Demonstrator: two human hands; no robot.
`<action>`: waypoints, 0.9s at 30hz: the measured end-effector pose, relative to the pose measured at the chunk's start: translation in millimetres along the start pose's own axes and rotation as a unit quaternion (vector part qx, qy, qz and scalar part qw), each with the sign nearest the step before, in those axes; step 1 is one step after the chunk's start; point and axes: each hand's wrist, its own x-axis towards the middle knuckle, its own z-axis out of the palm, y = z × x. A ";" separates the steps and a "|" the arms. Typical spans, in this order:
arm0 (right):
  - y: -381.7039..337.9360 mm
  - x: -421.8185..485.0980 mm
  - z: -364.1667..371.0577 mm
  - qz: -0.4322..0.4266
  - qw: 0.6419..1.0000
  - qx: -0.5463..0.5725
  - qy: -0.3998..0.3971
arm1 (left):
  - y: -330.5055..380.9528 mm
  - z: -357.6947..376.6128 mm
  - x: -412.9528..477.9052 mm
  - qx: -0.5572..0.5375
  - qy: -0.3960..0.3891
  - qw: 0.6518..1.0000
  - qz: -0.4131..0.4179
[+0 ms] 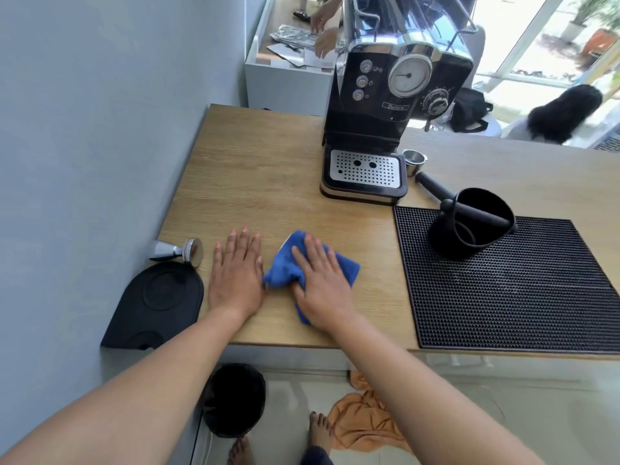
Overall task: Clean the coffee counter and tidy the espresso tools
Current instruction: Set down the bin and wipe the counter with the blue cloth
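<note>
A blue cloth (285,261) lies on the wooden counter (261,169) near its front edge. My right hand (320,283) presses flat on the cloth, fingers spread. Just left of the cloth, my left hand (236,273) rests flat on the bare wood. A metal tamper (177,251) lies on its side at the far left, above a black tamping mat (157,303). The black espresso machine (385,105) stands at the back. Right of it lies a portafilter (419,169), its handle pointing toward a black knock box (473,223) that stands on a black rubber mat (510,290).
A grey wall runs along the counter's left side. Below the counter's front edge are a black bin (235,399), an orange cloth (365,421) on the floor and bare feet. Another person's hands handle papers at a white desk (288,55) behind; a seated person is at far right.
</note>
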 end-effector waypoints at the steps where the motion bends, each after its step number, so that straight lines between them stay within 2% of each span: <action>1: -0.2 -22.1 1.8 -0.040 0.999 -0.004 -0.009 | -0.2 0.1 -0.2 0.001 -0.001 1.000 0.000; 2: 4.9 -42.7 1.9 -0.059 0.998 -0.006 -0.014 | -0.4 -0.2 -0.2 -0.002 -0.002 1.000 -0.002; 4: 30.9 -67.9 -4.2 -0.033 0.999 -0.010 0.004 | -0.2 -0.5 -1.6 -0.011 -0.004 1.000 -0.003; 6: 62.3 -63.2 -15.3 0.058 0.998 -0.027 0.029 | 0.7 0.2 -2.9 -0.009 0.000 1.000 0.000; 9: 80.7 -11.9 -28.4 0.199 0.976 -0.048 0.074 | 1.5 0.9 -2.3 -0.007 0.002 1.000 -0.002; 11: 67.1 26.8 -28.3 0.241 0.966 -0.034 0.083 | 1.2 2.7 -1.7 -0.003 0.003 1.000 -0.003; 13: 40.9 48.8 -19.0 0.216 0.974 -0.024 0.070 | 1.4 3.0 -1.4 -0.002 0.005 1.000 -0.004; 15: 12.0 45.5 -6.1 0.141 0.989 -0.004 0.046 | 0.9 2.3 -0.9 0.000 0.009 1.000 -0.003; 18: -4.0 -5.0 2.5 0.007 1.000 0.027 0.012 | -0.5 0.7 -0.6 -0.005 0.001 1.000 0.002; 20: 10.7 -47.0 3.8 -0.038 0.999 0.016 0.002 | -0.8 0.5 -0.7 -0.022 0.000 1.000 -0.003; 22: 37.2 -69.7 -1.4 -0.012 1.000 -0.004 0.015 | -0.1 0.6 -1.8 -0.023 0.000 1.000 -0.006; 27: 77.9 -7.5 -26.2 0.185 0.979 -0.054 0.064 | 0.2 4.9 -4.3 -0.019 0.010 1.000 -0.003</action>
